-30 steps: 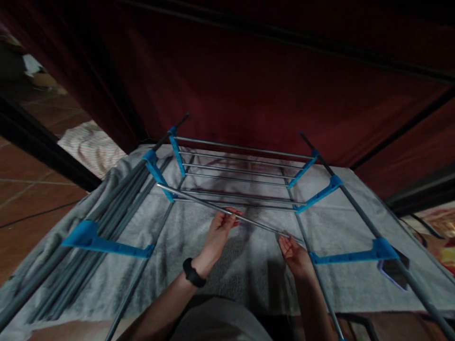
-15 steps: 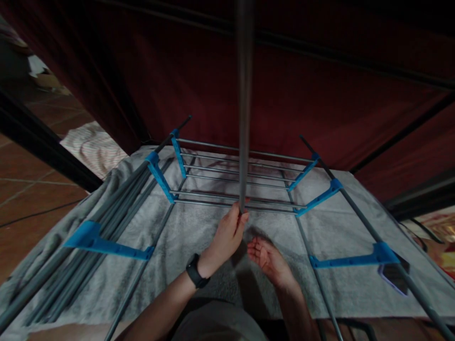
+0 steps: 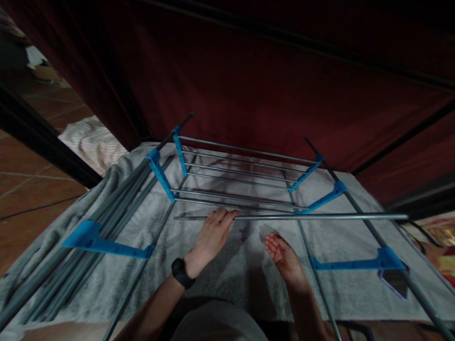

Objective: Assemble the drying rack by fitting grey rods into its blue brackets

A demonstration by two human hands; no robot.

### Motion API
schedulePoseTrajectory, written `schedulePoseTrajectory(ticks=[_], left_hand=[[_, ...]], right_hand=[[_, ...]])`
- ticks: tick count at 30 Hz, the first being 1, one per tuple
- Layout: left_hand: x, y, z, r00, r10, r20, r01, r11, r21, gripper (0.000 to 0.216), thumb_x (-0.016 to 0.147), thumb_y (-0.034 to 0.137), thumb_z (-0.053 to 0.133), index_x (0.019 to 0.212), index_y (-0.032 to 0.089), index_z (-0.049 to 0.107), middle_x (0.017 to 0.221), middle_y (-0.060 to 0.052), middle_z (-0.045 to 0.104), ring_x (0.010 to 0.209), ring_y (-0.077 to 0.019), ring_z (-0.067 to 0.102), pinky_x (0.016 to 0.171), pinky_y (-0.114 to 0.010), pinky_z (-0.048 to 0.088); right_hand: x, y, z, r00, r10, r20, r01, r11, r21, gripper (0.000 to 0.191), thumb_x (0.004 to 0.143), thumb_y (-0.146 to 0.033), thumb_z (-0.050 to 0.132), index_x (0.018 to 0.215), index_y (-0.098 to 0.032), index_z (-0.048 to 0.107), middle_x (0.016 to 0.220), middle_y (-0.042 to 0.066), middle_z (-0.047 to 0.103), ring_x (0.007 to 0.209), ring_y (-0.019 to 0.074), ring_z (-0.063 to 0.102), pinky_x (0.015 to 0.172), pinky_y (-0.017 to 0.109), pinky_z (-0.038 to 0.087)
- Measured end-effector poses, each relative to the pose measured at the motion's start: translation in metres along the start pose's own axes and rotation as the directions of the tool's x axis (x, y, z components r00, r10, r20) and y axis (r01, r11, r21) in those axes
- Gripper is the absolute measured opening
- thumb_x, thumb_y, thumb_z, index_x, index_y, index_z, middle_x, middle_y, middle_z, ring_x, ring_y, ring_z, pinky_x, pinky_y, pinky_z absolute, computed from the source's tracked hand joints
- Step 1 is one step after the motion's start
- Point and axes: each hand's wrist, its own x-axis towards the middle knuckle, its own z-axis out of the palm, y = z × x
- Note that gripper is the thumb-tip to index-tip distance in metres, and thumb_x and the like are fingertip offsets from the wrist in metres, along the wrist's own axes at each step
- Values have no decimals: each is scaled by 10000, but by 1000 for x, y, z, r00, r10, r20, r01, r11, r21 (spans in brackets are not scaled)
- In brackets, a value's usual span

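My left grip (image 3: 210,236) is in the middle of the picture. Its fingers (image 3: 223,215) are curled over a thin grey rod (image 3: 320,216) and pinch it near the rod's left end. The rod lies flat from side to side and sticks out far to the right, all the way to the right side of the picture. There is a black watch (image 3: 181,273) on that wrist.

My right grip (image 3: 282,253) is just right of the middle and a bit lower. It is open with the palm up and holds nothing. It sits just under the rod, and I cannot tell if it touches it.

Just above the rod in the picture is a drying rack (image 3: 241,179) made of grey bars, lying flat. Blue plastic pieces (image 3: 161,175) join its bars, and one more blue piece (image 3: 355,263) is at the lower right. At the lower left a bunch of grey poles (image 3: 64,274) lie close together with another blue piece (image 3: 103,244) across them.

All of this rests on a grey towel (image 3: 167,246). At the lower right edge a dark flat thing with a purple rim (image 3: 394,283) lies on the towel; it looks like a phone. A dark red cloth (image 3: 249,85) fills the top of the picture. At the left I see a striped cloth (image 3: 92,142) on a brown tile floor (image 3: 24,194).
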Motion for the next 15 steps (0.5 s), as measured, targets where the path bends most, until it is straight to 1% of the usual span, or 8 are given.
schedulePoseTrajectory(ticks=[4, 7, 11, 15], left_hand=[[-13, -17, 4, 998, -32, 63, 23, 990, 140, 509, 959, 59, 395, 1376, 239, 624, 1117, -91, 708, 1035, -263, 632, 989, -428, 460], [-20, -25, 10, 993, -35, 110, 10, 976, 219, 574, 912, 12, 407, 1398, 240, 611, 1129, -86, 708, 1063, -262, 628, 1027, -429, 438], [-25, -29, 19, 987, -42, 153, 0, 965, 263, 608, 871, -29, 424, 1388, 220, 625, 1173, -99, 711, 1105, -272, 627, 1049, -439, 428], [-26, -30, 28, 981, -49, 187, -5, 961, 276, 574, 877, -38, 453, 1360, 202, 650, 1164, -109, 717, 1104, -272, 637, 1057, -436, 429]], right_hand=[[4, 3, -1, 1000, 13, -15, -13, 1000, -5, 272, 728, -328, 837, 951, -227, 720, 969, 60, 792, 890, 190, 752, 812, 325, 609], [6, 4, 0, 1000, 11, -24, -12, 1000, -2, 310, 700, -331, 859, 955, -232, 713, 973, 63, 792, 894, 195, 750, 816, 332, 612], [6, 3, 3, 1000, -12, -26, 12, 1000, -3, 346, 697, -343, 871, 977, -232, 701, 1001, 74, 790, 912, 200, 746, 854, 353, 607], [5, -1, 4, 998, -54, -14, 55, 998, 11, 309, 699, -350, 873, 933, -238, 705, 1023, 69, 786, 972, 217, 739, 939, 405, 589]])
